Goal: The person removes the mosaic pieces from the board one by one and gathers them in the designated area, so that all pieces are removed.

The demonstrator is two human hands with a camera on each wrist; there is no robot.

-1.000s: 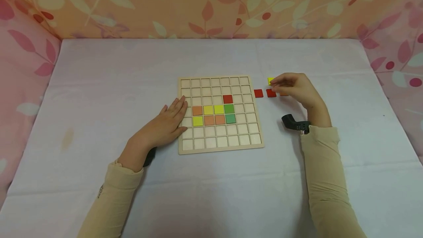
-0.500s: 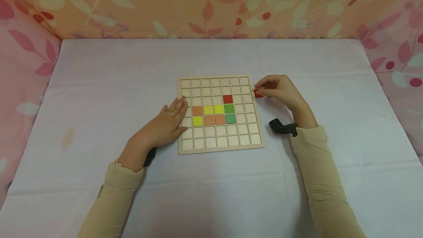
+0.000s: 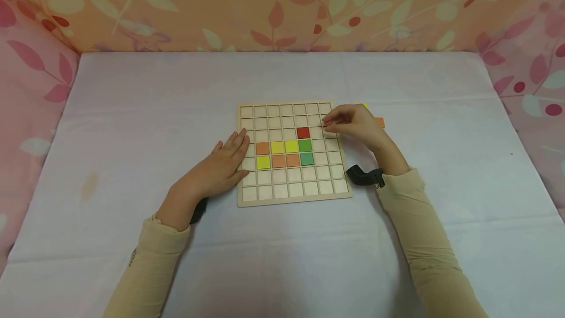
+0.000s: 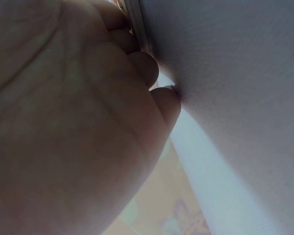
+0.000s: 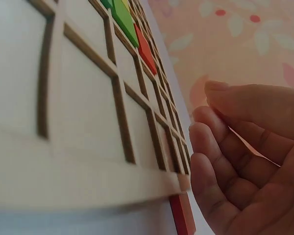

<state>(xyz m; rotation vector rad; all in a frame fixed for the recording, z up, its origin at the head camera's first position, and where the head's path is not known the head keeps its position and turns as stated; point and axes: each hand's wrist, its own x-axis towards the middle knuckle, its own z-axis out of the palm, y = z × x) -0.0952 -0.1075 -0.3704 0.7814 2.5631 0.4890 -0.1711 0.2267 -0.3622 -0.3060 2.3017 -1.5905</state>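
My left hand (image 3: 218, 168) rests flat across the left edge of a square wooden grid board (image 3: 284, 202), fingers straight. In the left wrist view its fingertips touch the board's side and the cloth. Over the board's right edge hovers my right hand (image 3: 357, 124), thumb and fingers bent loosely, with no tile visible between them. The board holds several coloured tiles: a red tile (image 3: 303, 133), green tiles (image 3: 305, 145), yellow tiles (image 3: 277, 147) and orange tiles (image 3: 279, 161). Low in the right wrist view, a loose red tile (image 5: 183, 215) lies beside the board, hidden from the head view.
Beyond my right hand, an orange tile (image 3: 379, 122) and a partly covered yellow tile (image 3: 366, 106) lie on the white cloth (image 3: 282, 259). Black wrist cameras (image 3: 365, 175) sit on both wrists. Patterned fabric walls (image 3: 282, 9) stand at the back and sides.
My right hand has moved left from the loose yellow and red tiles to the board's right edge. The left hand and the tiles on the board have stayed put.
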